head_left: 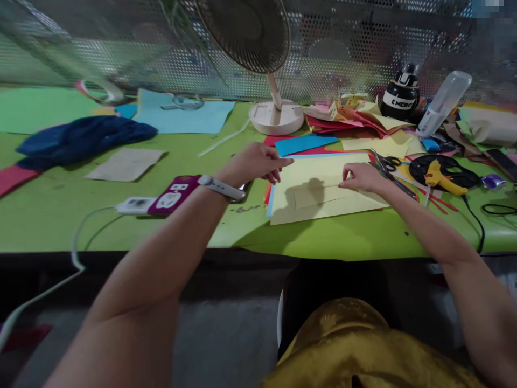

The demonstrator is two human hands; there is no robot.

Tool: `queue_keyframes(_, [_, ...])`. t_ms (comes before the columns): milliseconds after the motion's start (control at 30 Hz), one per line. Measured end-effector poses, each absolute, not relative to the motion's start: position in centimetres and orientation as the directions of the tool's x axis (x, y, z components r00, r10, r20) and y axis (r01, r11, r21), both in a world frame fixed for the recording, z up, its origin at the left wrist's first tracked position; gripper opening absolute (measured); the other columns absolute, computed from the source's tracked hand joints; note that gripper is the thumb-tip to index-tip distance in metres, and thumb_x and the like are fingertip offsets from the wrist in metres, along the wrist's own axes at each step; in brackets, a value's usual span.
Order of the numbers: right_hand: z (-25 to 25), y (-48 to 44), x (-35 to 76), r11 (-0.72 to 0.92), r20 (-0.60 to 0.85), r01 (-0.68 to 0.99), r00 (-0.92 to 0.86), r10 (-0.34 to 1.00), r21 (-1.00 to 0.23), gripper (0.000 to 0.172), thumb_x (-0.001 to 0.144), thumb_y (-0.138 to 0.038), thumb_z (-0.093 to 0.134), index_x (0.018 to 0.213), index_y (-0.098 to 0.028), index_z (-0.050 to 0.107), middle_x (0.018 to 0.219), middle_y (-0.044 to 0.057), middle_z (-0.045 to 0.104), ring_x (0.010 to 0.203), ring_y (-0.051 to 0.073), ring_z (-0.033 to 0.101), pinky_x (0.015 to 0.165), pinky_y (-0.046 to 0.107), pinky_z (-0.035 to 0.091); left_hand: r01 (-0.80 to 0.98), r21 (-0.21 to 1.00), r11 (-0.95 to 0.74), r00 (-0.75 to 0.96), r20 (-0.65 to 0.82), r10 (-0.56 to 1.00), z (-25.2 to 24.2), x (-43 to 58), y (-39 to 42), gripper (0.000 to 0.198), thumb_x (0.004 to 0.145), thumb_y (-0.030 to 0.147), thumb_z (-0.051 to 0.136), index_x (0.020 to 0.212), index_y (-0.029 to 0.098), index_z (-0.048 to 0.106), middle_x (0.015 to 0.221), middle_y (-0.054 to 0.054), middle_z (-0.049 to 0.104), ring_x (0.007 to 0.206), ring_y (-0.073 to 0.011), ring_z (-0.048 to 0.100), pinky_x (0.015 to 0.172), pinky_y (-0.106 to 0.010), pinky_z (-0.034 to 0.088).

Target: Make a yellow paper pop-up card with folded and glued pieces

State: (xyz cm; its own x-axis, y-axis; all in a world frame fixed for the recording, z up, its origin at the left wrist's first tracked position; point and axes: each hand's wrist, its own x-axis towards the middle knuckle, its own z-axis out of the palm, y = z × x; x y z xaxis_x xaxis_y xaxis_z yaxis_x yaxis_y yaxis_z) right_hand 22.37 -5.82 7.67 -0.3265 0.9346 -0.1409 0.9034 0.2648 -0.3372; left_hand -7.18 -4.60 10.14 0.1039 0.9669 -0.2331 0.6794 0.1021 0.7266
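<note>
A large pale yellow sheet of paper (323, 213) lies in front of me on top of blue and red sheets. On it lies a smaller yellow paper piece (313, 196). My right hand (360, 177) has its fingers pinched at that piece's upper right corner. My left hand (258, 163) hovers by the sheet's upper left edge. Its index finger reaches out over the paper and the others are loosely bent, with nothing visible in them. Beside my right wrist lie black scissors (386, 163). A phone, partly hidden, lies under my left wrist.
A yellow glue gun (444, 177) rests on a black holder at the right. A fan (277, 117), paper scraps (359, 118), a black bottle (400, 97) and a clear bottle (444, 105) stand behind. Left are a purple power strip (175, 195) and dark blue cloth (86, 139).
</note>
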Motion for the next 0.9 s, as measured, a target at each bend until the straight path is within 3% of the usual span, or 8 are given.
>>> queue_keyframes(133, [7.5, -5.9, 22.5, 0.256, -0.170, 0.908, -0.324, 0.931, -0.331, 0.019, 0.091, -0.038, 0.077, 0.091, -0.019, 0.075, 0.102, 0.008, 0.080, 0.092, 0.022, 0.069, 0.070, 0.030, 0.041, 0.584, 0.812, 0.019, 0.159, -0.138, 0.978, 10.4, -3.1, -5.3, 0.049, 0.079, 0.058, 0.082, 0.063, 0.020, 0.056, 0.058, -0.006, 0.069, 0.054, -0.0177, 0.068, 0.052, -0.026, 0.046])
queue_keyframes(300, [7.7, -5.9, 23.1, 0.151, 0.002, 0.826, -0.178, 0.984, -0.543, 0.026, 0.091, -0.043, 0.077, 0.088, -0.018, 0.074, 0.092, 0.007, 0.078, 0.083, 0.019, 0.067, 0.069, 0.029, 0.043, 0.481, 0.877, 0.004, 0.175, -0.101, 0.979, 8.7, -0.2, -5.6, 0.058, 0.089, 0.069, 0.071, 0.064, 0.018, 0.059, 0.059, -0.007, 0.070, 0.051, -0.0154, 0.066, 0.051, -0.025, 0.047])
queue_keyframes(433, [7.2, -7.3, 22.1, 0.154, 0.084, 0.728, -0.132, 0.988, -0.668, 0.028, 0.093, -0.046, 0.075, 0.090, -0.018, 0.073, 0.085, 0.005, 0.076, 0.078, 0.017, 0.065, 0.068, 0.028, 0.045, 0.176, 0.979, 0.105, 0.239, -0.146, 0.960, 6.5, 1.4, -5.6, 0.050, 0.084, 0.064, 0.081, 0.081, 0.016, 0.069, 0.081, -0.007, 0.079, 0.076, -0.0156, 0.075, 0.075, -0.027, 0.060])
queue_keyframes(567, [6.4, -8.2, 21.7, 0.309, 0.200, 0.657, -0.238, 0.950, -0.688, 0.028, 0.095, -0.045, 0.072, 0.086, -0.019, 0.072, 0.074, 0.002, 0.071, 0.069, 0.015, 0.061, 0.067, 0.028, 0.046, -0.151, 0.978, 0.147, 0.236, -0.109, 0.966, 5.0, 1.5, -5.2, 0.048, 0.075, 0.053, 0.093, 0.070, 0.016, 0.064, 0.067, 0.003, 0.067, 0.066, -0.0084, 0.065, 0.086, -0.028, 0.062])
queue_keyframes(667, [6.5, -7.7, 23.1, 0.531, 0.486, 0.639, -0.268, 0.832, -0.556, 0.022, 0.099, -0.039, 0.063, 0.098, -0.020, 0.075, 0.078, 0.002, 0.072, 0.070, 0.017, 0.064, 0.072, 0.032, 0.052, -0.238, 0.952, 0.191, 0.279, -0.122, 0.953, 4.4, 0.5, -4.7, 0.043, 0.072, 0.045, 0.097, 0.072, 0.015, 0.066, 0.066, 0.005, 0.064, 0.061, -0.0072, 0.062, 0.080, -0.028, 0.063])
queue_keyframes(733, [6.8, -7.3, 24.2, 0.689, 0.624, 0.632, -0.389, 0.678, -0.355, 0.026, 0.097, -0.027, 0.060, 0.118, -0.022, 0.074, 0.102, 0.006, 0.078, 0.093, 0.022, 0.072, 0.086, 0.039, 0.056, -0.244, 0.945, 0.216, 0.314, -0.134, 0.940, 4.1, -0.3, -4.4, 0.039, 0.073, 0.040, 0.098, 0.073, 0.015, 0.068, 0.066, 0.004, 0.064, 0.061, -0.0079, 0.063, 0.077, -0.028, 0.062])
queue_keyframes(833, [7.0, -7.2, 24.7, 0.841, 0.542, 0.537, -0.691, 0.479, -0.059, 0.057, 0.090, -0.014, 0.061, 0.145, -0.027, 0.064, 0.150, 0.008, 0.067, 0.139, 0.029, 0.061, 0.114, 0.051, 0.050, -0.234, 0.940, 0.249, 0.387, -0.145, 0.911, 3.7, -0.8, -4.1, 0.033, 0.076, 0.037, 0.096, 0.076, 0.016, 0.071, 0.071, 0.001, 0.070, 0.066, -0.0105, 0.069, 0.076, -0.028, 0.062])
queue_keyframes(900, [6.6, -7.4, 24.2, 0.881, 0.428, 0.470, -0.808, 0.404, 0.054, 0.063, 0.093, -0.012, 0.059, 0.154, -0.026, 0.056, 0.165, 0.008, 0.054, 0.155, 0.028, 0.047, 0.126, 0.053, 0.040, -0.244, 0.934, 0.259, 0.432, -0.134, 0.892, 3.3, -0.8, -4.0, 0.029, 0.077, 0.036, 0.095, 0.081, 0.016, 0.075, 0.076, 0.000, 0.074, 0.069, -0.0116, 0.071, 0.077, -0.028, 0.062])
